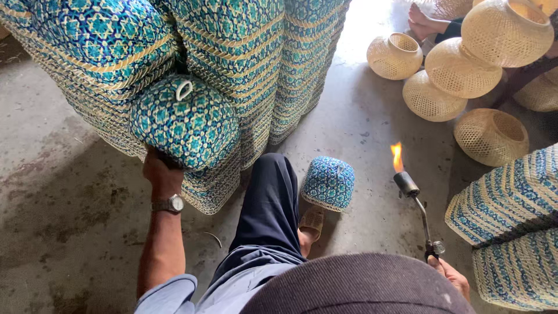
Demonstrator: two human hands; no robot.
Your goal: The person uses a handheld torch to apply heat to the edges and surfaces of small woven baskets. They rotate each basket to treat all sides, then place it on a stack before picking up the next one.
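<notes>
My left hand [161, 173] holds up a round blue-and-cream woven lid [183, 123] with a small white loop handle, gripping it from below. It hangs in front of tall stacks of matching woven baskets [244, 58]. My right hand [450, 276] grips a gas torch [415, 203] at the lower right; a flame [397, 157] burns at its nozzle, pointing up. A second small blue woven lid [328, 183] lies on the concrete floor by my foot [311, 224], left of the torch.
Several plain natural-coloured woven lamp-shaped baskets [459, 67] lie at the top right, near another person's bare foot [424, 20]. More blue woven baskets [511, 232] are piled at the right edge. My dark-trousered leg [267, 203] stretches across the stained concrete floor [70, 203].
</notes>
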